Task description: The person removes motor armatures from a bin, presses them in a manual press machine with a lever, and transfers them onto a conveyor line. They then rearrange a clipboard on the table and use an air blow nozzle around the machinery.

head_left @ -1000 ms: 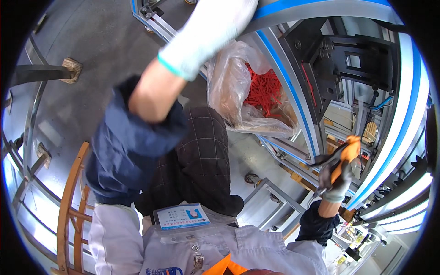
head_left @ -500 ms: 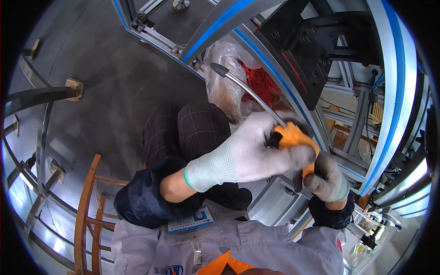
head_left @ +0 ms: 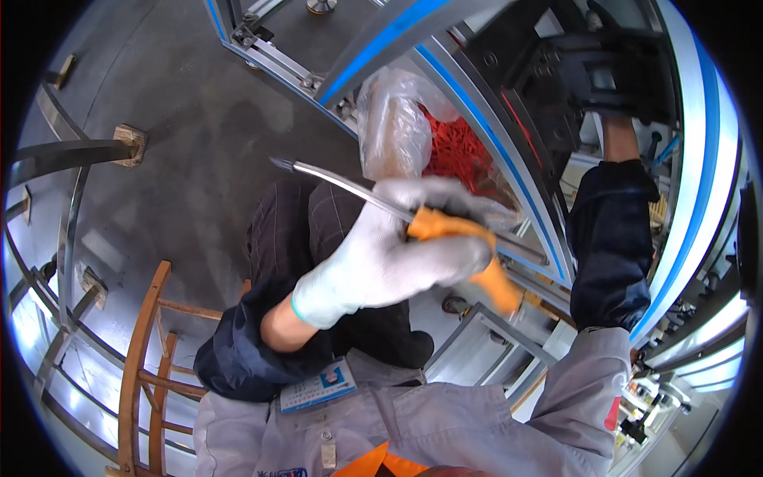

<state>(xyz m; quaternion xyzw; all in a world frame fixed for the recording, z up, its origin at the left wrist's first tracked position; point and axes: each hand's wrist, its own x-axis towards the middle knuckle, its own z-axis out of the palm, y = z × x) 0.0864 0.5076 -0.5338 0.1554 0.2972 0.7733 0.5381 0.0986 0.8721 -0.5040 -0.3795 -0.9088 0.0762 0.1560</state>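
My left hand (head_left: 381, 250), in a white knit glove, is closed around the orange handle of an air blow gun (head_left: 494, 282). The gun's thin bent metal tube (head_left: 350, 185) points up and left to a dark pointed tip. Its lower orange end is smeared by motion. My right forearm (head_left: 620, 141), in a dark sleeve, reaches up behind a black machine fixture (head_left: 548, 79), which hides the right hand, so its fingers do not show.
Blue-striped aluminium frame bars (head_left: 493, 135) stand ahead and to the right. Below them lies a clear plastic bag (head_left: 393, 127) beside a heap of red parts (head_left: 461, 155). A wooden stool (head_left: 147, 381) and curved metal legs (head_left: 71, 155) are at left.
The blow gun and my left hand have moved left, away from the right hand, which was beside its handle. My right arm has moved up and into the machine.
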